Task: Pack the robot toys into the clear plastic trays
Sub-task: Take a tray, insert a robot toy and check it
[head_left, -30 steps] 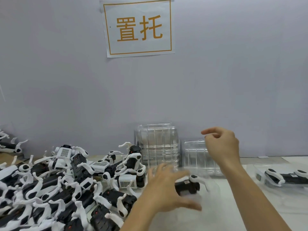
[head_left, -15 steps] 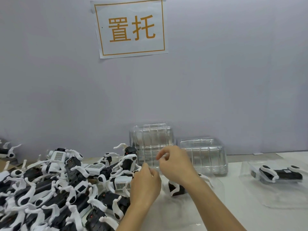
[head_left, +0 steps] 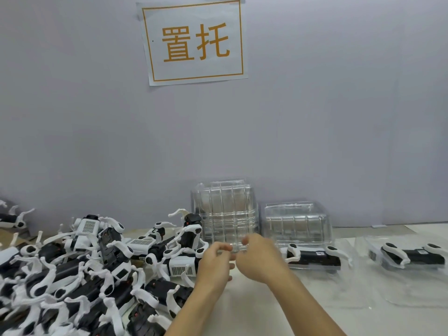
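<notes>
Left hand [head_left: 214, 261] and right hand [head_left: 257, 260]: side by side at lower centre, fingers curled, fingertips meeting over a clear plastic edge in front of the tall stack of clear trays [head_left: 224, 212]. Whether they pinch a single tray or only touch the stack cannot be told; the plastic there is blurred and see-through. Both forearms are cut off by the bottom edge.

Low stack of clear trays [head_left: 297, 224]: just right of the tall stack, against the wall.

Packed robot toy [head_left: 312, 254]: black body, white legs, lying in a clear tray right of the hands, its near end hidden behind the right hand. Second packed robot toy [head_left: 412, 257]: at the right edge, well apart from the first, partly cut off.

Heap of loose robot toys [head_left: 80, 270]: fills the lower left, tangled, running out of the left and bottom edges; single toys hard to separate. The nearest toys lie just beside the left hand.

Desk [head_left: 254, 309]: pale, with bare room between the forearms and along the lower right.

Wall [head_left: 339, 117]: plain grey, close behind the stacks. Paper sign [head_left: 194, 41]: upper centre, orange border and orange characters.
</notes>
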A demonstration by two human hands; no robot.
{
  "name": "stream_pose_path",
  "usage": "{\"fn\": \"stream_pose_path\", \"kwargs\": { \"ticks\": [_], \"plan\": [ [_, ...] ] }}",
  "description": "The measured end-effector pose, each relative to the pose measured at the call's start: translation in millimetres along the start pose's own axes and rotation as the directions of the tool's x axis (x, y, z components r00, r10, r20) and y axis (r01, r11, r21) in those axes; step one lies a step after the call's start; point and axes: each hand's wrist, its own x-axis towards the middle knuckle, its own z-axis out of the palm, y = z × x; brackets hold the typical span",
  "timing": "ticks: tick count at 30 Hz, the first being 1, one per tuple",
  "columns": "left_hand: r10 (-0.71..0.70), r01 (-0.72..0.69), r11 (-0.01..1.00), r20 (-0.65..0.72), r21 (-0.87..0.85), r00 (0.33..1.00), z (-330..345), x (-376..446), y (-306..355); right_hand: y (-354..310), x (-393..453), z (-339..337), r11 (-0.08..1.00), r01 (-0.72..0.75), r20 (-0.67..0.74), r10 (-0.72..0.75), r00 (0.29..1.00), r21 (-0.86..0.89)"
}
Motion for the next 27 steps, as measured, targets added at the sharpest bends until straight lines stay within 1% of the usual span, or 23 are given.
{"fn": "stream_pose_path", "kwargs": {
  "ticks": [3,9,11,15,17,20,22,24,26,27],
  "plan": [
    [0.007,-0.007,1.000,-0.003,0.022,1.000,-0.8,-0.4,-1.9,10.9,5.5,-13.8,0.992,-0.088,-0.063,0.082,0.995,-0.094],
    [0.018,-0.018,0.999,0.000,0.029,1.000,-2.2,-1.2,-3.3,45.3,15.9,-46.9,0.964,-0.240,-0.173,0.219,0.960,-0.113],
    [0.020,-0.020,0.999,0.003,0.028,1.000,-2.7,-1.5,-4.6,58.5,19.1,-56.5,0.947,-0.307,-0.231,0.280,0.932,-0.091],
    [0.019,-0.020,0.999,0.005,0.030,1.000,-3.2,-2.6,-6.0,83.7,25.3,-65.5,0.908,-0.419,-0.335,0.403,0.852,0.026],
    [0.020,-0.020,0.999,0.008,0.029,1.000,-3.2,-2.8,-6.2,97.6,25.9,-63.5,0.881,-0.472,-0.350,0.451,0.821,0.029],
    [0.023,-0.024,0.999,0.016,0.028,1.000,-3.6,-3.0,-6.0,110.7,24.1,-59.6,0.829,-0.559,-0.337,0.525,0.782,-0.004],
    [0.030,-0.031,0.999,0.023,0.040,0.999,-3.2,-3.6,-7.4,111.3,23.9,-56.4,0.821,-0.571,-0.331,0.538,0.775,-0.005],
    [0.038,-0.040,0.997,0.029,0.059,0.999,-2.7,-4.6,-8.3,107.2,25.1,-52.5,0.841,-0.541,-0.348,0.504,0.790,-0.010],
    [0.043,-0.046,0.996,0.038,0.081,0.998,-2.1,-4.6,-8.8,97.4,25.3,-49.4,0.889,-0.459,-0.375,0.425,0.824,0.000],
    [0.045,-0.049,0.995,0.044,0.092,0.998,-1.6,-4.3,-9.1,91.0,25.2,-48.2,0.920,-0.392,-0.396,0.365,0.843,0.013]
  ]
}}
